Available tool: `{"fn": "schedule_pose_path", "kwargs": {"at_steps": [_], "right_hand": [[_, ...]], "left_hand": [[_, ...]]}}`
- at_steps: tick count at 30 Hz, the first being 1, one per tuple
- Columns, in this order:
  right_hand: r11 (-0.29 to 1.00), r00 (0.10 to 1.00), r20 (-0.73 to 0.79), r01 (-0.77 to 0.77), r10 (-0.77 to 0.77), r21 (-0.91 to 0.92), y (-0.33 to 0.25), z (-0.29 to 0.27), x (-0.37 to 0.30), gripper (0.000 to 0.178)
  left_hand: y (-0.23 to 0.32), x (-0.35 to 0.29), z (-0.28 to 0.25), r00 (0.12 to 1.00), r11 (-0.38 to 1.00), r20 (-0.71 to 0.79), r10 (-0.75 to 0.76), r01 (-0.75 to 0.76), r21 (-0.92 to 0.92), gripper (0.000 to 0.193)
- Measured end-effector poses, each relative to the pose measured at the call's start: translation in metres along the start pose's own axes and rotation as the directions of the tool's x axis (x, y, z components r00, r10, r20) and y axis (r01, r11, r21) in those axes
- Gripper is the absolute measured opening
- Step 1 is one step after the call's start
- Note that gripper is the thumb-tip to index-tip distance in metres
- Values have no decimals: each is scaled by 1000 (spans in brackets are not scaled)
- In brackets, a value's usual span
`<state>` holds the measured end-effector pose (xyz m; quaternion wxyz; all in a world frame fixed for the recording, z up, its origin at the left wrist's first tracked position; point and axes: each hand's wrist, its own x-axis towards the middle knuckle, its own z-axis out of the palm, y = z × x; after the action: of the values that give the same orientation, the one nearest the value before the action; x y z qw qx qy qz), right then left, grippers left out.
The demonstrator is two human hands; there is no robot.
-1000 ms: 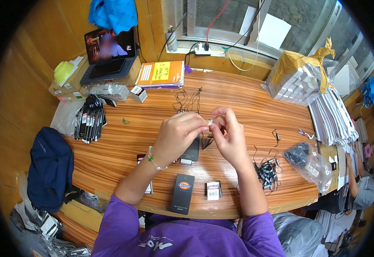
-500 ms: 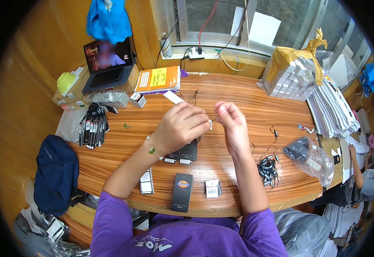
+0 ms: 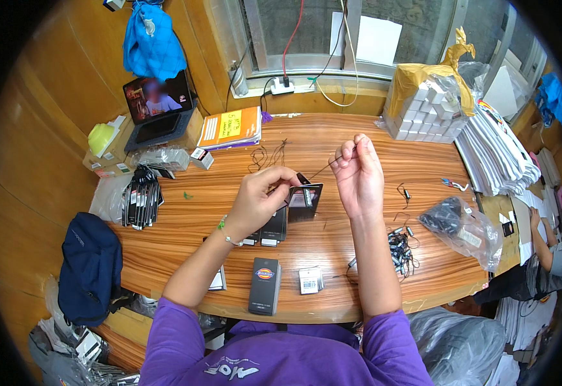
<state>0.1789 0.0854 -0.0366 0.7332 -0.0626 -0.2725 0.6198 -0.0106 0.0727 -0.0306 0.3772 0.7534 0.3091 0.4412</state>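
My left hand, wearing a beaded bracelet, pinches a dark hang tag at its upper end. A thin dark cord runs from the tag up to my right hand. The fingers of that hand are closed on the cord, which looks taut. Beneath the left hand lie stacks of black hang tags, partly hidden by it. Nearer me are a pile of dark grey tags with a coloured logo and a small stack of white barcode tags. Loose cords with dark plastic ends lie beside my right forearm.
Strung tags and a tablet are at left. Orange notebooks lie at the back. A wrapped block of small white boxes, stacked white fabric and a plastic bag stand right. Another person's arm shows far right.
My hands have drawn apart, with the left lower and nearer me and the right raised slightly. The hang tag now shows between them, its cord pulled out toward the right hand.
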Motion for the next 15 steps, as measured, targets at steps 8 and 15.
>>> {"fn": "schedule_pose_path", "kwargs": {"at_steps": [8,15], "right_hand": [[992,999,32,-11,8,123,-6,14,-9,11],[991,999,27,-41,38,125,-8,31,-19,11]], "left_hand": [[7,0,18,990,985,82,-113,123,-121,31],[-2,0,20,986,994,-141,91,-80,81,25]]}}
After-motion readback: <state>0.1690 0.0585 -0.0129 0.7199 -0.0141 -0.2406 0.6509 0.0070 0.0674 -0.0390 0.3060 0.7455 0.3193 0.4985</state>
